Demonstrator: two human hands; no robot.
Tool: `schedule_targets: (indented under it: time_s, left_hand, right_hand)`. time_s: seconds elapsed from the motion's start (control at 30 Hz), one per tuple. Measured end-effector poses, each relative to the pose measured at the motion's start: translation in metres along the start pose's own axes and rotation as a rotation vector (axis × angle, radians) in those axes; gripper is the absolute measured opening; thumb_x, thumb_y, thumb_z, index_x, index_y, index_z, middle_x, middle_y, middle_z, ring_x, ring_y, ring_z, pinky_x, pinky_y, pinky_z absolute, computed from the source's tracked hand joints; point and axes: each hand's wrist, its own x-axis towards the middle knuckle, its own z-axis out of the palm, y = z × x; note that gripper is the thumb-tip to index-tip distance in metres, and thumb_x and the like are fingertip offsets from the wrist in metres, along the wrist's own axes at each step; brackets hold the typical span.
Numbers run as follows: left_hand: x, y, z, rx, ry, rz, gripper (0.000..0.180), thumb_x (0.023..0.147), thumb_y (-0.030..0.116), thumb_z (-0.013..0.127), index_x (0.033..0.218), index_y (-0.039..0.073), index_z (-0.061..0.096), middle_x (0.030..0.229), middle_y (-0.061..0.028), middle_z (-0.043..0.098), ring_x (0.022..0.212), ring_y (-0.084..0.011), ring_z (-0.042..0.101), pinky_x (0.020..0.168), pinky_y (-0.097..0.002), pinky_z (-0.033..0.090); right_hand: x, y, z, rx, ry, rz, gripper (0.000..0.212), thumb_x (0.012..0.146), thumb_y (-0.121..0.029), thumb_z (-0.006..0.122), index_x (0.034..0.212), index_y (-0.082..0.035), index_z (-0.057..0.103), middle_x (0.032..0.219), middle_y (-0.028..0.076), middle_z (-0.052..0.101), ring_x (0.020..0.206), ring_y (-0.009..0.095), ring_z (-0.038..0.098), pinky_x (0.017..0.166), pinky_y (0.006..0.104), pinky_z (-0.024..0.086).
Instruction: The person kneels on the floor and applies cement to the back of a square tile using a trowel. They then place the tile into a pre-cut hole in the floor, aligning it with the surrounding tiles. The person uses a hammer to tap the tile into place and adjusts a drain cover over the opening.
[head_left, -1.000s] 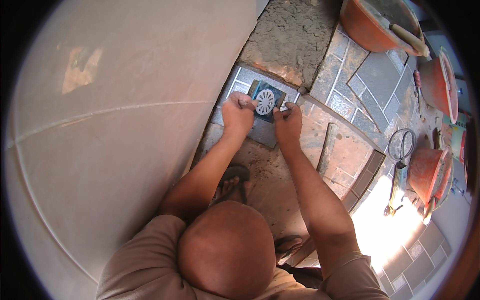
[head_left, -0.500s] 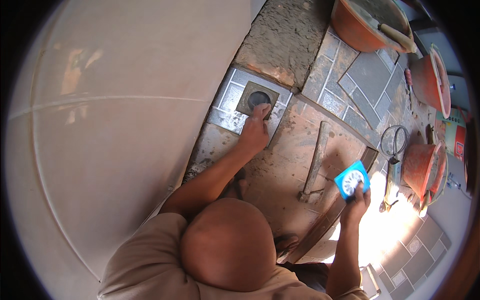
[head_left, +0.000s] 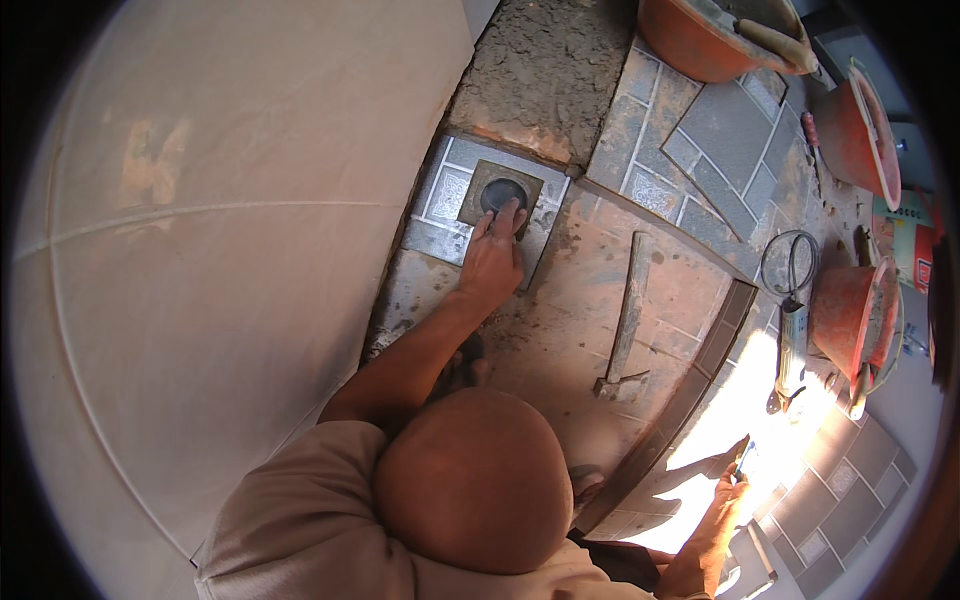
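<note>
My left hand (head_left: pixel 492 258) reaches to a square grey drain fitting (head_left: pixel 468 206) set among patterned grey tiles. Its fingers are stretched out, their tips at the near rim of the dark round opening (head_left: pixel 503 192). I see nothing held in them. Off to the right, in bright sunlight, my right hand (head_left: pixel 733 486) grips a blue square drain cover (head_left: pixel 746 460). The cover is turned nearly edge-on, so its round white grille is hidden now. Between the hands, a hammer (head_left: pixel 632 310) with a worn wooden handle lies on the dusty floor.
Rough wet mortar (head_left: pixel 540 75) lies beyond the drain. An orange basin (head_left: pixel 700 40) stands at the far right, with red buckets (head_left: pixel 845 315) nearer. A corded power tool (head_left: pixel 791 345) lies beside a raised brown tile edge (head_left: pixel 690 385). A large beige tiled surface (head_left: pixel 230 300) fills the left.
My right hand has moved nearer and slightly right into the sunlight, turning the drain cover edge-on. My left fingers have shifted along the opening's rim and straightened. The view has shifted slightly.
</note>
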Motion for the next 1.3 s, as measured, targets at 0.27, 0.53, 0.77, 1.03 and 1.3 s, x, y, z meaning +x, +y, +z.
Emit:
schedule_targets:
  time_s: [0.27,0.53,0.77,1.03,1.3]
  left_hand:
    - [0.022,-0.008,-0.012,0.025,-0.010,0.146,0.087,0.085,-0.012,0.053,0.166,-0.005,0.023,0.144,-0.0139,0.071,0.136,-0.0477,0.059,0.126,-0.0521,0.038]
    - [-0.025,-0.020,-0.016,0.173,-0.029,0.210,0.088,0.085,-0.010,0.060,0.167,-0.002,0.027,0.138,-0.0199,0.073,0.131,-0.0346,0.068,0.131,-0.0517,0.032]
    - [-0.015,-0.039,-0.039,0.362,0.130,0.085,0.077,0.085,-0.006,0.061,0.160,-0.002,0.041,0.155,-0.0220,0.060,0.151,-0.0325,0.052,0.132,-0.0556,0.025]
    - [0.027,-0.020,-0.053,0.532,-0.031,0.087,0.079,0.095,0.011,0.063,0.166,-0.003,0.032,0.167,-0.0158,0.048,0.164,-0.0270,0.030,0.135,-0.0599,0.011]
    - [0.021,-0.026,-0.046,0.595,-0.078,0.063,0.070,0.108,0.026,0.051,0.169,0.001,0.029,0.172,-0.0106,0.042,0.165,-0.0268,0.027,0.134,-0.0632,0.006]
  right_hand:
    - [0.022,-0.011,-0.020,-0.237,0.099,-0.126,0.050,0.114,-0.038,0.051,0.153,-0.005,0.051,0.150,0.023,0.056,0.130,0.034,0.063,0.099,0.0462,0.062]
    - [-0.005,-0.031,-0.018,-1.281,0.314,-1.049,0.053,0.115,-0.041,0.051,0.155,-0.006,0.050,0.151,0.023,0.055,0.129,0.034,0.063,0.099,0.0479,0.060]
    - [-0.149,0.051,0.128,-1.013,-0.579,-1.281,0.046,0.113,-0.026,0.062,0.154,-0.007,0.053,0.119,0.007,0.060,0.107,0.019,0.055,0.098,0.0397,0.045]
    - [-0.131,0.098,0.189,-1.142,-0.830,-1.252,0.057,0.116,-0.038,0.053,0.158,0.000,0.046,0.133,0.019,0.059,0.122,0.035,0.058,0.111,0.0468,0.044]
    - [-0.095,0.113,0.210,-1.017,-0.899,-1.228,0.065,0.117,-0.043,0.042,0.160,0.006,0.038,0.163,0.032,0.045,0.153,0.046,0.045,0.126,0.0507,0.037]
